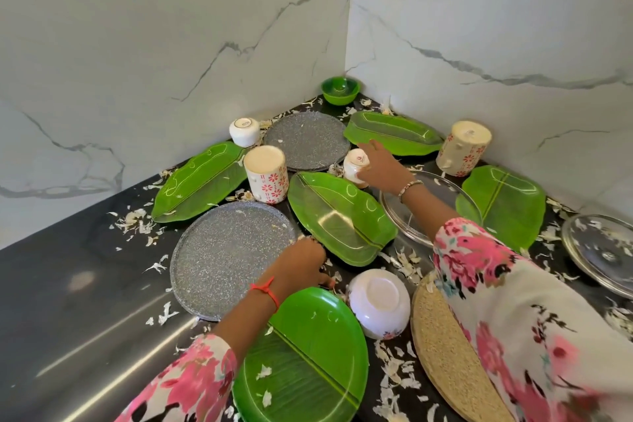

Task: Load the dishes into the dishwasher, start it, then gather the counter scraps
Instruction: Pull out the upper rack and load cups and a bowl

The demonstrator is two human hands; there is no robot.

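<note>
I am reaching my right hand [383, 168] across the black stone counter [68, 271] to the small white upturned cup [354, 163], which is standing between the far grey speckled round plate [308, 144] and the green leaf-shaped plastic plate [339, 219]. My fingers are stretching over its far side and my thumb is coming in low against it. I cannot tell whether the grip is closed.

My left hand [303, 262] is curling down where the rim of the near grey speckled round plate [226, 257] meets the tip of that leaf plate. The fingertips are hidden under the hand, so I cannot tell what they are holding, if anything.

I am judging the cup to be light, glazed and breakable. It is probably best taken round its sides with fingers and thumb opposed, not by the narrow foot on top. The grey plate looks stiff and is lying flat, so it probably needs a fingertip worked under the rim before it lifts. The leaf plate seems light and slick, and it is likely to slide if nudged.

White flaky scraps [137, 221] are lying all round the dishes and could make the rims slippery. No dishwasher is in view.
</note>
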